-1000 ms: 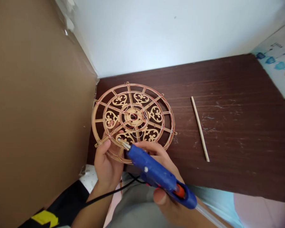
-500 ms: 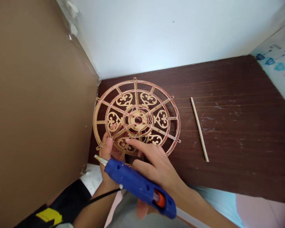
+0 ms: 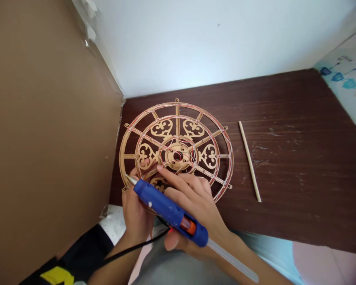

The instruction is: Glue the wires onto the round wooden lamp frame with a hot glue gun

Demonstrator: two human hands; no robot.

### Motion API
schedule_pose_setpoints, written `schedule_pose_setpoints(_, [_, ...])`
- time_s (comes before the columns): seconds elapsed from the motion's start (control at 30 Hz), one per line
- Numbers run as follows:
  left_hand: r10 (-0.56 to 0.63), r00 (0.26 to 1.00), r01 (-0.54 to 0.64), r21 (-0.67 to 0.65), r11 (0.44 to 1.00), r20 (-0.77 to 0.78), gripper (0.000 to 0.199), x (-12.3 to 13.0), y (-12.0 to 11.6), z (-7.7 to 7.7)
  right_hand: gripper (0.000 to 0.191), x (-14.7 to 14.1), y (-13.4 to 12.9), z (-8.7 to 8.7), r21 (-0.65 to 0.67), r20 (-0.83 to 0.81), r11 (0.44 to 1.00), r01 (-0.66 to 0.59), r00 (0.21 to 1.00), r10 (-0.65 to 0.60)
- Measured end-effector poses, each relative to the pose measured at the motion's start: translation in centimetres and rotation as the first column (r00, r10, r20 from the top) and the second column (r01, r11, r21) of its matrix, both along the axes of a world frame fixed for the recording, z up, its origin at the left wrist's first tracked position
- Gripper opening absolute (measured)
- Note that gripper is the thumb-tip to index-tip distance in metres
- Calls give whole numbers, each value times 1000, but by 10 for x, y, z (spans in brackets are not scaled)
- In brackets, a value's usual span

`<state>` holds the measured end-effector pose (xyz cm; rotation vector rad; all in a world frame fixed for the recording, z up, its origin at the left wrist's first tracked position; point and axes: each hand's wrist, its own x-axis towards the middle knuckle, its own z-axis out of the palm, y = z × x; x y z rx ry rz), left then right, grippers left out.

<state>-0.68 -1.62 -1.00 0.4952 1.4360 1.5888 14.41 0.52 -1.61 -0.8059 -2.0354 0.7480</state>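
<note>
My left hand (image 3: 136,213) grips the lower left rim of a round fretwork wooden wheel (image 3: 177,126), which stands tilted above the table. Red and white threads run across its spokes and heart-shaped scrollwork. My right hand (image 3: 194,204) is shut on a blue hot glue gun (image 3: 166,209), and its fingers lie over the wheel's lower part. The gun's metal nozzle (image 3: 131,179) points up and left near the rim, with a translucent glue stick (image 3: 233,260) at its rear. The hands and gun hide the wheel's lower edge.
A thin wooden dowel (image 3: 249,161) lies on the dark brown wooden table (image 3: 284,103) to the right of the wheel. A brown cardboard sheet (image 3: 47,138) stands along the left, a white wall (image 3: 201,43) rises behind, and a black cord (image 3: 133,247) trails below.
The wheel has shifted right and turned a little. The glue gun has swung closer to my left hand, with its rear end lower right and its nozzle raised.
</note>
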Motion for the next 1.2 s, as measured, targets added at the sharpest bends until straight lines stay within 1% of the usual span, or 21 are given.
schedule_pose_setpoints(0.07, [11,997,-11,2,1000,74,28,0,0,3,78,1,0,0,21,17,1000,13,1000,-13])
schedule_pose_setpoints(0.13, [13,995,-13,5,1000,99,31,-1,1,4,78,1,0,-2,44,30,999,20,999,-22])
schedule_pose_setpoints(0.27, [16,998,-17,15,1000,52,36,-4,3,8,73,0,0,-4,67,19,997,38,999,-40])
schedule_pose_setpoints(0.37, [10,1000,-10,-4,1000,17,33,-9,7,12,76,-1,0,-6,62,29,997,40,999,-42])
schedule_pose_setpoints(0.43, [-26,1000,26,-36,999,-10,31,-16,10,15,81,-1,0,-7,52,49,998,33,998,-36])
schedule_pose_setpoints(0.5, [-91,996,88,-90,992,-21,34,-23,12,17,83,-1,0,-9,36,61,999,34,997,-36])
schedule_pose_setpoints(0.57, [-126,992,122,-141,982,-23,40,-30,14,19,80,0,0,-11,34,72,999,34,997,-36])
schedule_pose_setpoints(0.63, [-138,990,130,-158,979,-40,46,-34,17,20,72,0,-1,-13,54,81,998,27,996,-31])
schedule_pose_setpoints(0.73, [-147,984,132,-141,981,-99,56,-35,19,21,71,0,-1,-13,96,45,995,38,998,-42])
schedule_pose_setpoints(0.8, [-145,980,127,-134,983,-134,62,-36,19,21,75,0,-1,-14,100,24,994,49,998,-51])
schedule_pose_setpoints(0.87, [-151,975,131,-125,983,-165,66,-36,19,19,74,0,-1,-14,94,42,995,40,998,-44])
schedule_pose_setpoints(1.03, [-163,957,143,-101,985,-238,66,-40,18,16,65,1,-1,-16,86,77,996,20,997,-27])
schedule_pose_setpoints(1.2, [-137,941,112,-99,989,-308,65,-37,19,20,64,-2,-1,-14,109,57,993,46,997,-52])
